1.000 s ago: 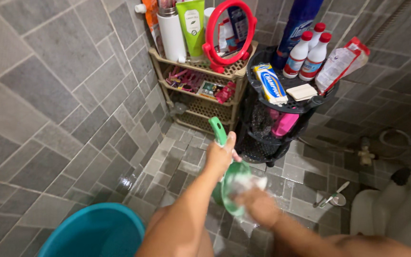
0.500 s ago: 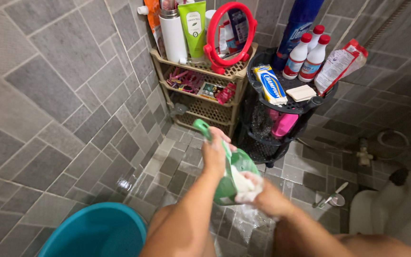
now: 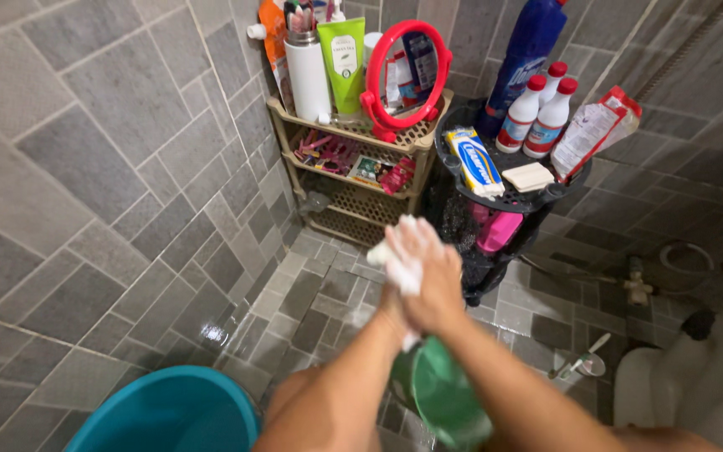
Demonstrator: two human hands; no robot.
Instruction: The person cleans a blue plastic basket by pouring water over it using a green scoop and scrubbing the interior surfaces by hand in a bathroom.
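My two hands meet in front of me, smeared with white soap lather (image 3: 403, 251). My right hand (image 3: 438, 280) lies curled over my left hand (image 3: 392, 311), which is mostly hidden beneath it. A green plastic dipper (image 3: 447, 395) hangs just below the hands, between my forearms, bowl tilted down. Its handle runs up into the left hand's grip, though the hold itself is covered. The hands hover above the wet grey tiled floor (image 3: 294, 310), in front of the black rack.
A teal bucket (image 3: 169, 418) stands at the lower left by the tiled wall. A beige shelf rack (image 3: 353, 134) holds bottles and a red round mirror (image 3: 407, 67). Beside it a black rack (image 3: 504, 201) carries a soap bar (image 3: 527, 177) and bottles. A white toilet (image 3: 696, 393) sits at right.
The dipper, raised and tipped over my right hand before, now hangs below the hands. Both hands have risen and come together, with more lather on them.
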